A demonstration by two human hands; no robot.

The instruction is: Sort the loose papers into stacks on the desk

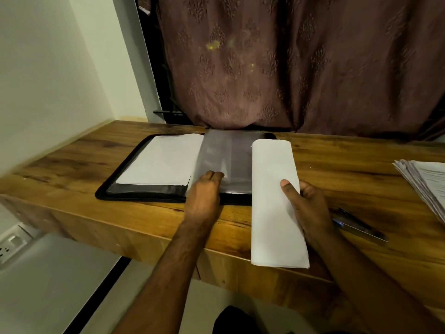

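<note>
Right hand (pixel 305 208) grips folded papers (pixel 274 201); left hand (pixel 204 191) lifts plastic sleeve (pixel 224 160).

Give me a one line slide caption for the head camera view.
Right hand holds folded paper while left hand lifts a plastic sleeve in the open folder on the wooden desk.

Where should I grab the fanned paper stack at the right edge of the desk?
Judging by its pose, take the paper stack at its near left corner, coming from the left. The sheets fan out there, giving fingers an edge to slide under. Its right part is out of frame.
</note>
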